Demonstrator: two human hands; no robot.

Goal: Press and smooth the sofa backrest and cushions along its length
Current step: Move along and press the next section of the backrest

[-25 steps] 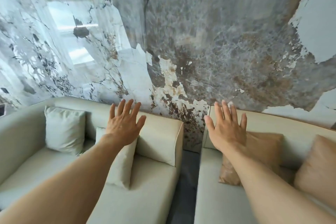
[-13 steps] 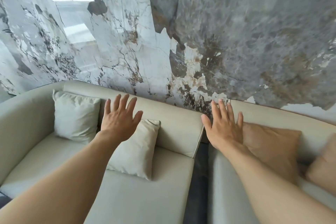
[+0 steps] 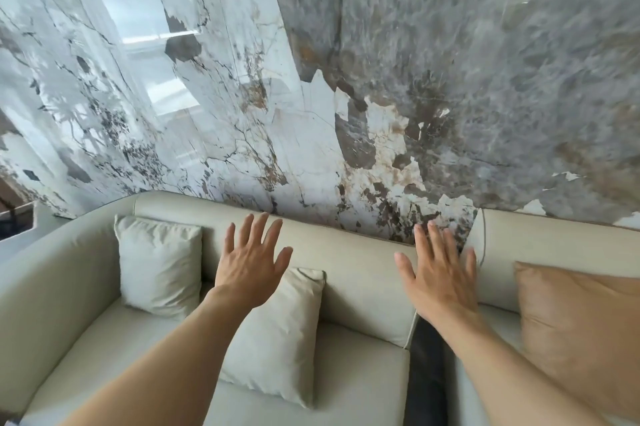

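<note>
A pale beige sofa stands against a marbled wall, its backrest [image 3: 356, 273] running across the middle. My left hand [image 3: 251, 264] is flat with fingers spread in front of the backrest, above a pale cushion [image 3: 277, 342] leaning on the seat [image 3: 360, 384]. My right hand [image 3: 438, 275] is also flat and spread, at the right end of this backrest, beside the gap. Whether the palms touch the fabric I cannot tell. A second pale cushion [image 3: 159, 266] leans in the left corner.
A dark gap [image 3: 424, 387] separates this sofa from a second beige sofa section [image 3: 554, 245] on the right, which holds a tan cushion [image 3: 581, 332]. The curved armrest [image 3: 45, 290] closes the left end. The marbled wall [image 3: 346, 79] rises right behind.
The view has swung left, so more of the left sofa shows. Both hands now hover over the left sofa's backrest; the right hand was earlier over the right section.
</note>
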